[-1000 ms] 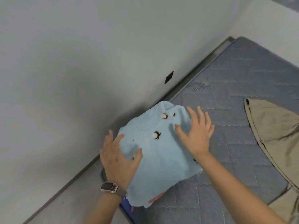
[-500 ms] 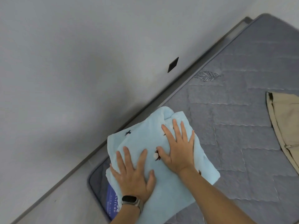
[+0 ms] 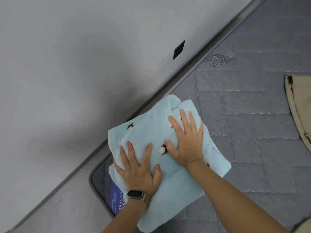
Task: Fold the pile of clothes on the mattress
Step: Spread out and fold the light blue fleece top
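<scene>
A folded light blue fleece garment (image 3: pixel 178 187) with small dark and white motifs lies at the corner of the grey quilted mattress (image 3: pixel 249 132), close to the wall. My left hand (image 3: pixel 139 167), with a dark band on its wrist, lies flat on the garment's near left part, fingers spread. My right hand (image 3: pixel 186 140) presses flat on the far right part, fingers straight. A beige garment (image 3: pixel 299 105) lies at the right edge of the view, mostly cut off.
A grey wall (image 3: pixel 84 64) with a small black square (image 3: pixel 178 49) runs along the mattress's left side. A grey bed frame strip (image 3: pixel 198 52) separates them. A blue label (image 3: pixel 116 197) shows on the mattress corner beside the garment.
Both hands have come down from hovering over the blue garment to lying flat on it. The view has shifted, so the garment sits lower and the beige garment further right.
</scene>
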Tool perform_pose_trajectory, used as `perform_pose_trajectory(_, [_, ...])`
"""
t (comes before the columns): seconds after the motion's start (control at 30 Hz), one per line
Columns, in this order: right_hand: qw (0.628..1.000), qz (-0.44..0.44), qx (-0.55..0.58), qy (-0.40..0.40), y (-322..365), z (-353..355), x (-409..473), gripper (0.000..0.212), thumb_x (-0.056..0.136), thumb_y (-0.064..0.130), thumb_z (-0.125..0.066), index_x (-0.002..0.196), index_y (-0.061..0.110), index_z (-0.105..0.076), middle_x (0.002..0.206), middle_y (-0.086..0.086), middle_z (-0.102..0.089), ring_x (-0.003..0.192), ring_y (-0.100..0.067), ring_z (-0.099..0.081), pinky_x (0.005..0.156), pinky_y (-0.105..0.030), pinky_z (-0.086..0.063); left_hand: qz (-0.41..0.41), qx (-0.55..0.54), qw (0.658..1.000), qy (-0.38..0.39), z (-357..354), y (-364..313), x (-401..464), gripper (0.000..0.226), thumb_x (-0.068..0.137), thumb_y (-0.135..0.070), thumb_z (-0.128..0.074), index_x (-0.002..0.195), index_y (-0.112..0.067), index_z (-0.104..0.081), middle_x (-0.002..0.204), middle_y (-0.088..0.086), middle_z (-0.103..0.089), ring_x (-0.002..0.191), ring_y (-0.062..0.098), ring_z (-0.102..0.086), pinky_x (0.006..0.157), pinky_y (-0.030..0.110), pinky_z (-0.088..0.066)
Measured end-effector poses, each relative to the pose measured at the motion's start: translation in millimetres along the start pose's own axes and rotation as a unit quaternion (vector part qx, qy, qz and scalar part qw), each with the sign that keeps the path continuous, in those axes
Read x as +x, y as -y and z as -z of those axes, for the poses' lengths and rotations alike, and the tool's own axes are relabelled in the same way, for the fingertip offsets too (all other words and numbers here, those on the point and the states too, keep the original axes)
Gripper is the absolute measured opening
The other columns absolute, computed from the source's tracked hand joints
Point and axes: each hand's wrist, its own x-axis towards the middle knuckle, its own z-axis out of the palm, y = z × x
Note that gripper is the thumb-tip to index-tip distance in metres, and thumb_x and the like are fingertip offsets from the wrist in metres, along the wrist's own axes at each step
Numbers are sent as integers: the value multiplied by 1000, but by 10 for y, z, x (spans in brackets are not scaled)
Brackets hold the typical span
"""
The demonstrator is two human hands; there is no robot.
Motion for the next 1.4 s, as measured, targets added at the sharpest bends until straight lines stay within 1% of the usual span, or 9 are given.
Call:
perform_pose_trajectory(0.2, [1000, -13, -9, -12, 78, 124, -76, 65, 85, 62, -37, 145, 38, -32, 158, -2, -26, 147, -28, -19, 111, -61, -18, 4, 12, 1000, 17, 140, -22, -38, 67, 80, -56, -36, 145, -42, -25, 159, 12, -10, 145, 39, -8, 105, 70, -16])
perform_pose_trajectory(0.4, [996, -61, 58, 3, 251, 532, -214, 61, 89, 61, -37, 146, 45, -26, 160, 7, -16, 149, -19, -8, 118, -53, -3, -23, 11, 999, 32, 644, -80, -61, 68, 82, -60, -34, 146, -46, -19, 161, 6, -2, 146, 35, -3, 107, 70, -16])
perform_pose_trajectory(0.6, [971, -118, 166, -128, 141, 975, -674, 54, 89, 38, -47, 140, 22, -46, 146, 1, -46, 143, -20, -28, 117, -54, -15, 1, -121, 993, -9, 1247, 33, -238, 70, 77, -58, -39, 142, -33, -38, 157, 13, -21, 142, 35, -23, 109, 59, -29])
perform_pose_trajectory(0.7, [953, -183, 181, -158, -10, 1042, -957, 58, 89, 42, -44, 140, 16, -46, 143, 0, -48, 142, -22, -30, 116, -53, -19, -40, -72, 996, 24, 1338, 46, -321, 71, 78, -61, -34, 144, -35, -35, 159, 6, -18, 146, 29, -15, 112, 61, -21])
perform_pose_trajectory(0.9, [949, -226, 191, -109, -151, 1011, -1222, 64, 92, 47, -55, 146, 20, -37, 152, -3, -37, 142, -21, -26, 117, -50, -23, -128, 43, 983, 127, 1188, -176, -357, 73, 79, -77, -16, 147, -50, -10, 160, -8, 10, 147, 23, 13, 115, 61, -1])
perform_pose_trajectory(1.0, [903, -289, 289, -131, -119, 1062, -1224, 62, 94, 44, -55, 148, 21, -34, 154, 1, -33, 142, -16, -26, 118, -40, -22, -160, 57, 979, 116, 1164, -328, -385, 70, 83, -75, -13, 148, -47, -12, 161, -6, 1, 148, 23, 7, 116, 59, 1])
perform_pose_trajectory(1.13, [823, -381, 382, -179, -211, 1073, -1327, 52, 99, 39, -46, 147, 23, -35, 151, 3, -36, 139, -13, -32, 117, -39, -26, -185, 26, 979, 88, 1176, -481, -473, 65, 88, -68, -22, 147, -41, -23, 160, -4, -13, 148, 26, -6, 117, 56, -3])
perform_pose_trajectory(1.27, [815, -420, 364, -164, -451, 943, -1627, 50, 100, 33, -46, 147, 16, -37, 149, -1, -39, 136, -16, -37, 113, -31, -29, -246, -25, 969, 29, 1147, -597, -579, 54, 91, -47, -38, 137, -21, -47, 148, 5, -42, 140, 27, -35, 115, 50, -22])
perform_pose_trajectory(1.4, [832, -459, 289, -122, -858, 823, -2051, 48, 96, 17, -54, 140, 2, -42, 141, -15, -49, 129, -30, -47, 110, -41, -34, -360, -71, 930, 28, 940, -946, -764, 40, 90, -26, -45, 126, -15, -60, 137, 4, -55, 130, 20, -47, 107, 38, -41])
